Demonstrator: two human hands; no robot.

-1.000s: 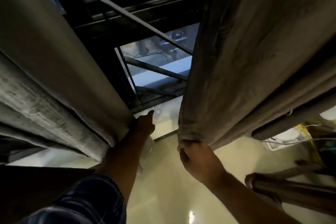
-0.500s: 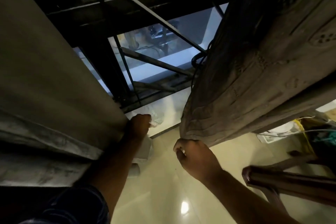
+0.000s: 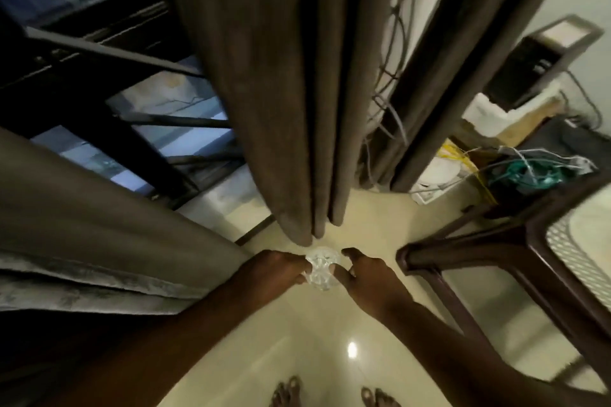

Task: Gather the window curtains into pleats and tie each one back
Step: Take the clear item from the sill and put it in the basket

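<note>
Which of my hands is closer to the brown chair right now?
Right. The right hand holds the clear plastic piece just left of the chair frame; the left hand grips the piece's far side, beside the left curtain.

Left hand (image 3: 274, 269) beside right hand (image 3: 367, 277) (fingers curled)

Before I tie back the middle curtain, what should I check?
1. Middle curtain gathered: ok, it hangs in narrow folds.
2. Grip: ok, left hand and right hand both pinch the clear object under the middle curtain.
3. Clear object is a tie-back: cannot tell.
4. Tie round middle curtain: not ok, none visible.
5. Left curtain tied: not ok, no tie visible.
6. Chair apart from right hand: ok.
</note>
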